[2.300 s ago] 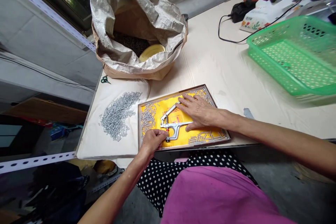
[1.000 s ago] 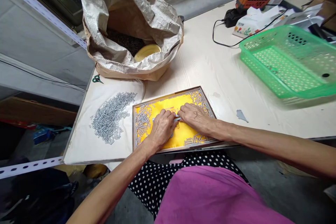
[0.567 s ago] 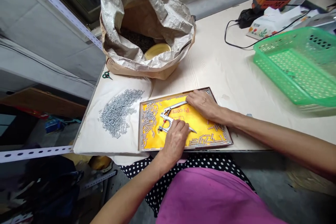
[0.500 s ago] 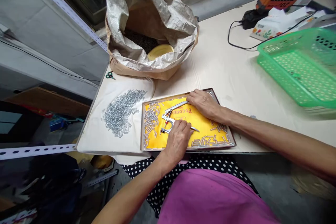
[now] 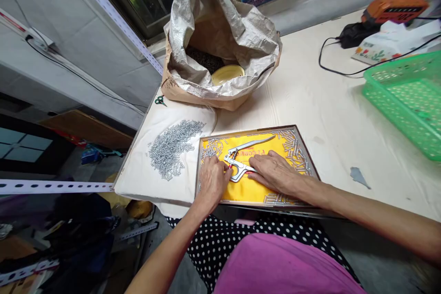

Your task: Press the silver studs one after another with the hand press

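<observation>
A shallow framed tray [image 5: 198,179] with a yellow lining lies at the table's near edge, with several small metal tubes along its sides. Silver hand pliers [image 5: 246,154] lie in its middle, handles spread toward the right. My left hand [image 5: 211,183] rests palm down on the tray's left part, fingertips curled by the pliers' jaw; what they pinch, if anything, is hidden. My right hand [image 5: 273,172] lies flat with fingers stretched, pressing the lower handle.
A heap of metal tubes [image 5: 174,147] lies on white cloth [image 5: 144,183] left of the tray. Behind stands an open paper sack [image 5: 220,41] holding a yellow bowl [image 5: 228,74]. Small scissors [image 5: 159,99] lie beside it. A green basket [image 5: 409,101] and black cable [image 5: 344,71] are at right.
My left hand went from the pliers' lower handle to the tray's left side near the jaw. My right hand came off the upper handle and now presses the lower one.
</observation>
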`<state>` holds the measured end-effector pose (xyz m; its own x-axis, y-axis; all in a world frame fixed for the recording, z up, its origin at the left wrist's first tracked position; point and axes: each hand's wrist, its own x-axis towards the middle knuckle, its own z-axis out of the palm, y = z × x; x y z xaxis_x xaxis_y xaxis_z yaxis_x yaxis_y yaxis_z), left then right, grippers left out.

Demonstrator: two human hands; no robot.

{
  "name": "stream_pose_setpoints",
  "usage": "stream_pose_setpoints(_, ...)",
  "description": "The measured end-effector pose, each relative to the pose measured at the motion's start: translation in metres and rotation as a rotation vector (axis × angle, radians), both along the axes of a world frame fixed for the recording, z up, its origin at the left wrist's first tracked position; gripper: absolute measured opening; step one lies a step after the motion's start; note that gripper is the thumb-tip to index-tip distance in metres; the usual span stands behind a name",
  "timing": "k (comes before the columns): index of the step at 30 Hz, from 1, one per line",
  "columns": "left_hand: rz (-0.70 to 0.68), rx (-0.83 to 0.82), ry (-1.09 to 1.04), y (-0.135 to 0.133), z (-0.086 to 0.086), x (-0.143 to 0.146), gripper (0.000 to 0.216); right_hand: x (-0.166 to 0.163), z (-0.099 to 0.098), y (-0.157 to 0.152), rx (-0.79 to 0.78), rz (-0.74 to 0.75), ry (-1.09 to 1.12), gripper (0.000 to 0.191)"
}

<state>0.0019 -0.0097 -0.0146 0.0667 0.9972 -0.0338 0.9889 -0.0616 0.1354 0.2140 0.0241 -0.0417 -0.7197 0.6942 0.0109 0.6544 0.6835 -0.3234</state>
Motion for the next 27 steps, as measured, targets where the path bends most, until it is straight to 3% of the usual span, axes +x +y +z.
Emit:
stream_pose_setpoints(4,0.041,-0.170,-0.030,0.016,0.010,-0.001,0.018,0.000,0.000,0.008,-0.101,-0.032,-0.039,0.020)
stream_pose_setpoints(8,0.117,-0.274,-0.184,0.016,0.020,-0.022,0.018,0.020,-0.002,0.016,-0.115,0.013,0.058,0.022)
stream_pose_setpoints(11,0.132,-0.156,-0.195,0.019,0.023,-0.048,0.013,0.034,-0.008,0.013,-0.114,-0.004,0.112,0.023)
stream_pose_setpoints(15,0.239,0.141,0.055,0.040,0.019,-0.088,0.029,0.037,-0.013,0.004,-0.114,-0.001,0.113,0.022)
stream_pose_setpoints(20,0.021,0.041,0.244,0.062,0.004,-0.125,0.031,0.035,-0.012,-0.004,-0.124,-0.010,0.145,0.022)
stream_pose_setpoints(24,-0.169,-0.022,0.219,0.065,0.000,-0.135,0.025,0.035,-0.012,-0.004,-0.126,-0.018,0.115,0.022)
stream_pose_setpoints(27,-0.208,-0.074,0.166,0.067,-0.003,-0.139,0.023,0.035,-0.015,-0.004,-0.101,-0.023,0.058,0.023)
